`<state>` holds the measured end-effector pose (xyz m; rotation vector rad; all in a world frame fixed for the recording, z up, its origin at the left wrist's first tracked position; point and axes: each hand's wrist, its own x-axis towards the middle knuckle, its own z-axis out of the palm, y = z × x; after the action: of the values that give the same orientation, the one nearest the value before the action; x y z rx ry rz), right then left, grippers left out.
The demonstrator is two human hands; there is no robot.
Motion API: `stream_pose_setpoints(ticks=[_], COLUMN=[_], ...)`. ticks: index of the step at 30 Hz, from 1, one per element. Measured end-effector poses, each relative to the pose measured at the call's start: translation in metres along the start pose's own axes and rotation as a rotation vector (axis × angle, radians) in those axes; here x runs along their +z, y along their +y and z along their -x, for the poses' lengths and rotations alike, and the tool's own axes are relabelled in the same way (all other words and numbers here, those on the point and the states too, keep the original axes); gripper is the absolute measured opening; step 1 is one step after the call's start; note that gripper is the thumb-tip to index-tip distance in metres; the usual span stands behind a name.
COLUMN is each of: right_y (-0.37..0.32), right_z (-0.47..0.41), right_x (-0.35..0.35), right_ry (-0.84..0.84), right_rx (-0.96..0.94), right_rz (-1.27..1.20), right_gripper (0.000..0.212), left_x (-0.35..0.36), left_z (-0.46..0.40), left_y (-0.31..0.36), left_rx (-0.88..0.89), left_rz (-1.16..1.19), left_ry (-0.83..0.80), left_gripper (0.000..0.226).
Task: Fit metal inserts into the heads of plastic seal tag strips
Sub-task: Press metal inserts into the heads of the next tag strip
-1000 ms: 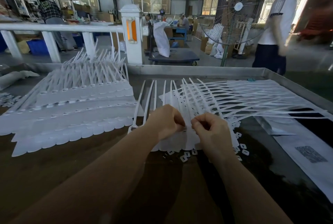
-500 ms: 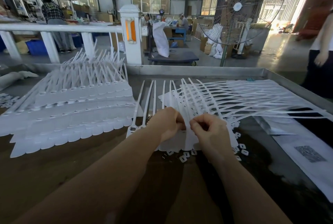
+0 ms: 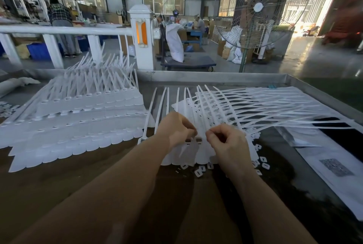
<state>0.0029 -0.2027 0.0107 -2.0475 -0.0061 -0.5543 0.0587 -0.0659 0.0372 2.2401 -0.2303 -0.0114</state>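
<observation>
On the counter [image 3: 78, 184], mid-frame, a fanned row of white strips [image 3: 196, 151] lies flat under both hands. Left hand [image 3: 174, 128] and right hand [image 3: 225, 141] each curl their grip in a pinch at the strip heads [image 3: 193, 140]; what the fingertips hold is too small to tell. Loose inserts [image 3: 199, 171] lie just beside the row. Another stack [image 3: 78, 122] sits left.

A factory floor: a metal-rimmed worktop [image 3: 216, 78] stacked with white seal tag strips [image 3: 82, 118], a big pedestal fan [image 3: 257, 13] at upper right, a flat trolley [image 3: 188, 63] with a sack, cartons and workers at benches behind.
</observation>
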Motion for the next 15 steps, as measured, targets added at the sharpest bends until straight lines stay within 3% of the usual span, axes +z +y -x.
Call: stream_pose_setpoints(ticks=[7, 11, 13, 15], right_y=[0.000, -0.001, -0.001, -0.001], right_z=[0.001, 0.002, 0.002, 0.003], right_x=[0.001, 0.001, 0.001, 0.001], right_ry=[-0.026, -0.045, -0.051, -0.055], right_rx=[-0.012, -0.050, -0.067, -0.076], right_rz=[0.034, 0.072, 0.086, 0.101], right_gripper=[0.009, 0.010, 0.011, 0.011], left_x=[-0.024, -0.033, -0.032, -0.027], left_z=[0.014, 0.025, 0.030, 0.034], left_y=[-0.017, -0.035, -0.044, -0.051], left_rx=[-0.026, -0.039, -0.051, -0.091], left_rz=[0.134, -0.088, -0.268, -0.284], left_ry=[0.250, 0.404, 0.428, 0.427], left_gripper=[0.006, 0.012, 0.015, 0.020])
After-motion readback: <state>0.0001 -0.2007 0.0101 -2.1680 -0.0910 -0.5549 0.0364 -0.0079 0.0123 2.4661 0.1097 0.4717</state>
